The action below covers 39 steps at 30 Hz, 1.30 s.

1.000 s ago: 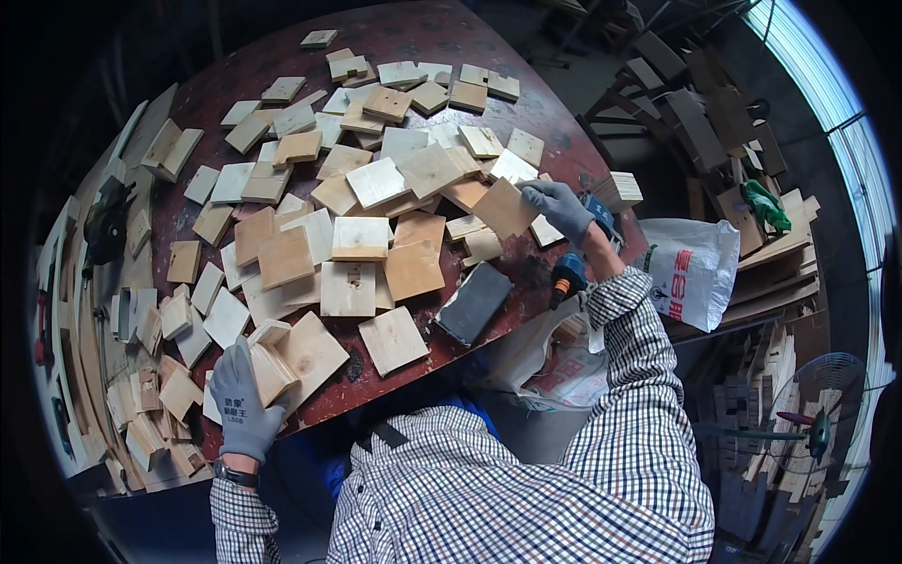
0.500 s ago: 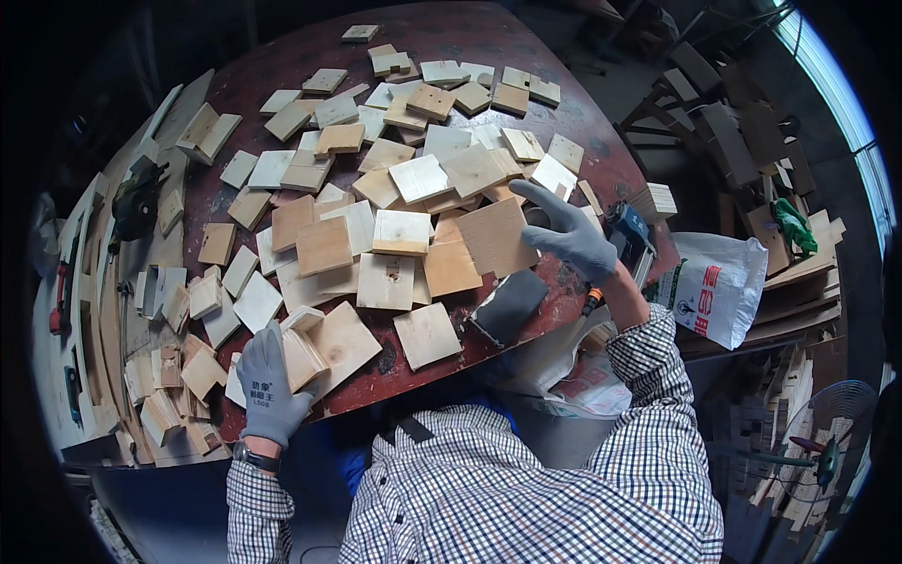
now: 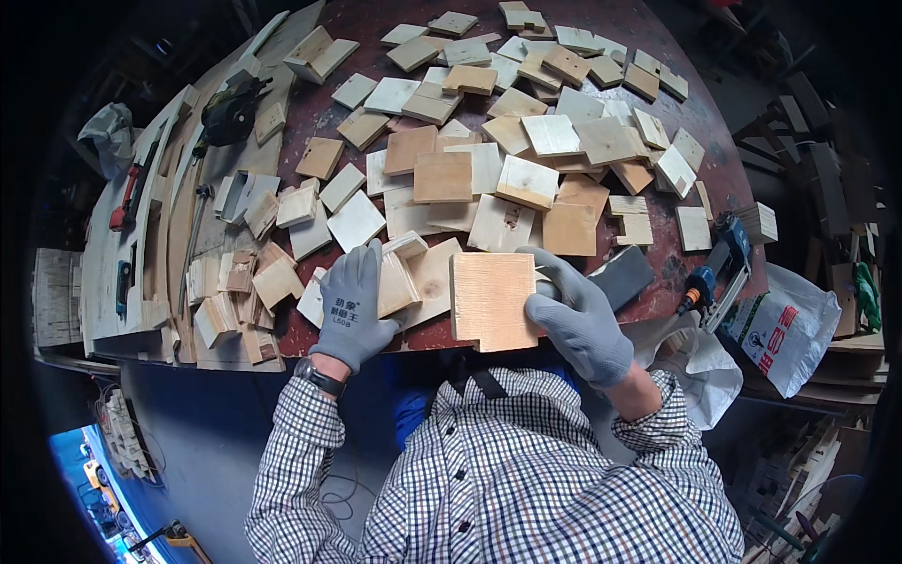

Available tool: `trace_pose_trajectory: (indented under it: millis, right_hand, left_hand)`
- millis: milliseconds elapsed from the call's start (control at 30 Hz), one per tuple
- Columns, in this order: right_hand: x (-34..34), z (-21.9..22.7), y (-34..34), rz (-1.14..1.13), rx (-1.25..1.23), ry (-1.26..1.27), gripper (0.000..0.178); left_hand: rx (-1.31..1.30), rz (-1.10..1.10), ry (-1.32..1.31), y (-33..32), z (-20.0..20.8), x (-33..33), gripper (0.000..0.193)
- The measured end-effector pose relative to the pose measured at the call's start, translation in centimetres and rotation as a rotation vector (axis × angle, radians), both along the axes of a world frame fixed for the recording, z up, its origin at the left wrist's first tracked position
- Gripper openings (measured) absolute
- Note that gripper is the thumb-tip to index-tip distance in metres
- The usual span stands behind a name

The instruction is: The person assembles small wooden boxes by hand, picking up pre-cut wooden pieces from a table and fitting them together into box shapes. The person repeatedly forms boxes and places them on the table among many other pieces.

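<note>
My right hand (image 3: 587, 329), in a grey work glove, grips a squarish light wood board (image 3: 493, 301) by its right edge. The board has a small notch at its lower left corner and is held up over the table's near edge. My left hand (image 3: 355, 308), gloved alike, lies with fingers stretched out against the left side of some stacked wood blocks (image 3: 398, 287). Behind those blocks a larger flat board (image 3: 434, 277) rests on the table. Many loose wood pieces (image 3: 443, 177) cover the dark red tabletop (image 3: 310, 117) beyond both hands.
A blue and black power tool (image 3: 697, 287) lies at the table's right edge, near a white printed sack (image 3: 785, 329). A dark grey flat piece (image 3: 622, 276) sits close to my right hand. Long planks (image 3: 174, 226) and a dark tool (image 3: 233, 111) are at the left.
My right hand has come nearer from the pile, bringing the board in front of me. My left hand stays against the stacked blocks. The whole view has shifted.
</note>
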State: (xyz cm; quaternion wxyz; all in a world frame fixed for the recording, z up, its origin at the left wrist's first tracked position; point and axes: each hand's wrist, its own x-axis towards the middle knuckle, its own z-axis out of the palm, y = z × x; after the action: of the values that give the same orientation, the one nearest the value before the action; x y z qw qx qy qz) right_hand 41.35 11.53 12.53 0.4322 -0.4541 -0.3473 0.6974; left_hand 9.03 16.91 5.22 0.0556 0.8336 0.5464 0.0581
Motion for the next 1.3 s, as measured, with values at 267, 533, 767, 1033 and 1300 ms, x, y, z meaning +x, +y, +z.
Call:
trace_pose_trajectory:
  millis: [267,533,767,1033,1300]
  right_hand:
    - [-6.7,-6.2,-3.2,-0.034,-0.175,0.156,0.081]
    - [-7.7,-5.2,-3.5,-0.089,0.009,0.096,0.073]
    - [-6.8,-2.1,-3.8,-0.024,0.118,-0.038,0.073]
    - [-7.8,-0.9,-4.8,0.162,0.520,-0.181,0.077]
    - [-6.8,3.2,-2.0,0.296,0.827,-0.594,0.035]
  left_hand:
    - [-0.094,-0.069,-0.059,0.9,-0.6,-2.5,0.111]
    - [-0.288,0.001,-0.110,1.4,1.2,-2.0,0.091]
    - [0.119,0.173,-0.481,-3.1,7.5,-0.8,0.087]
    - [-0.605,0.586,-1.757,-11.7,8.0,4.7,0.058]
    - [-0.491,0.612,-1.667,-14.1,7.4,4.6,0.038]
